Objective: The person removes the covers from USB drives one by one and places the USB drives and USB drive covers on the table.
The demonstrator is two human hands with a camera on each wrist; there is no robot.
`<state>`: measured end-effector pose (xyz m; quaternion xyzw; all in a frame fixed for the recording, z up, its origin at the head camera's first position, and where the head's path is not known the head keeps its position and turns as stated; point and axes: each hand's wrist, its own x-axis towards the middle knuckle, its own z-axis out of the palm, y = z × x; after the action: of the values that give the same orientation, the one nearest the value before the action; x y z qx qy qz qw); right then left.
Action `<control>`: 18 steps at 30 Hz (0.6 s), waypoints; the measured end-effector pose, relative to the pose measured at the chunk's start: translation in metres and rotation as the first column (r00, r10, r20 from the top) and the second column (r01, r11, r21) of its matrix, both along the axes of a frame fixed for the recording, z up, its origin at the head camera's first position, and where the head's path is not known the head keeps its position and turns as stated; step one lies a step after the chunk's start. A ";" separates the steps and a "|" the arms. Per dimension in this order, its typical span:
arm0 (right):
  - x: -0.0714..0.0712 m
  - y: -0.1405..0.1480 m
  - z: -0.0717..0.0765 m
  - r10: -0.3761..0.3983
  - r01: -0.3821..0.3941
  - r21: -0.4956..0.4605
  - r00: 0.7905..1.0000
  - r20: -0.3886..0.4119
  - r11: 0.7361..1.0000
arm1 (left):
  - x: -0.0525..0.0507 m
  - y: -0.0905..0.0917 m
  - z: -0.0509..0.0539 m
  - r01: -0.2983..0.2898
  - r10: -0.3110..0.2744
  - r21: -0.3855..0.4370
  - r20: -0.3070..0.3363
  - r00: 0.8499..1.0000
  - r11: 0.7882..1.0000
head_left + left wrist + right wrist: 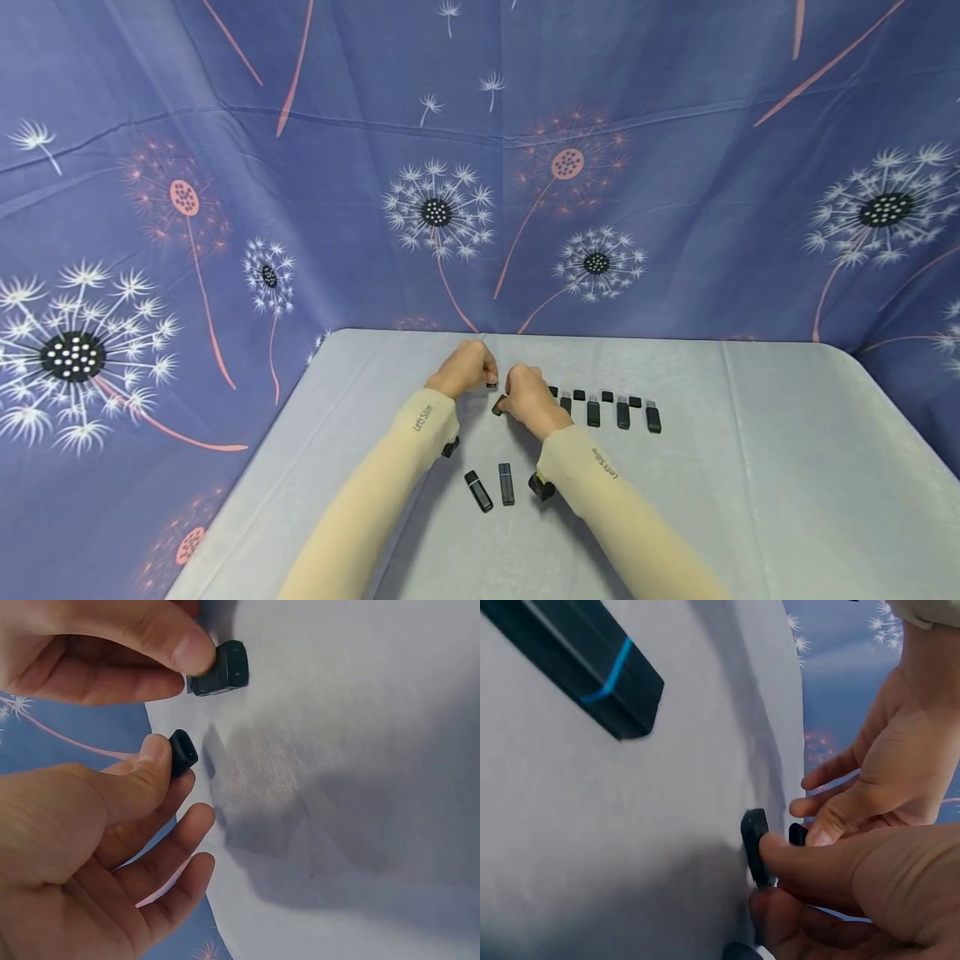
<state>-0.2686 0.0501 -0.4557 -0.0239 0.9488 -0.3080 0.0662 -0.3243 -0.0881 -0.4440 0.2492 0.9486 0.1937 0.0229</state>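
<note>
Between its thumb and index finger my left hand (465, 368) pinches a small black cap (183, 753), its hollow end showing in the left wrist view. My right hand (531, 402) grips a black USB flash drive (226, 669) by thumb and fingers, close beside the left hand and apart from the cap. The right wrist view shows the held drive's body, with the fingers hiding part of it. Nearer the person lie two capped USB flash drives, one slanted (478, 492) and one nearly straight (506, 484).
Right of the hands, several uncapped USB flash drives (622, 412) stand in a row on the pale tablecloth (810, 483), with loose black caps (607, 397) just behind them. A blue dandelion-print curtain (675, 167) hangs behind the table's far edge. Black wrist devices (542, 486) show under the sleeves.
</note>
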 end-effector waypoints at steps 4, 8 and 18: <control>-0.001 0.002 0.000 -0.019 0.019 0.011 1.000 0.008 1.000 | 0.000 0.001 0.001 -0.001 0.001 0.000 0.010 1.000 1.000; -0.001 0.000 -0.003 -0.033 0.034 -0.027 0.999 0.031 0.999 | 0.000 0.000 0.002 -0.037 0.036 0.005 0.066 0.997 0.999; -0.002 -0.001 -0.003 -0.003 0.003 -0.018 0.999 0.034 1.000 | -0.003 0.000 -0.001 -0.033 0.033 -0.001 0.058 0.998 0.999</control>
<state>-0.2705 0.0495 -0.4583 -0.0179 0.9447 -0.3170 0.0818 -0.3275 -0.0882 -0.4445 0.2275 0.9516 0.2013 0.0473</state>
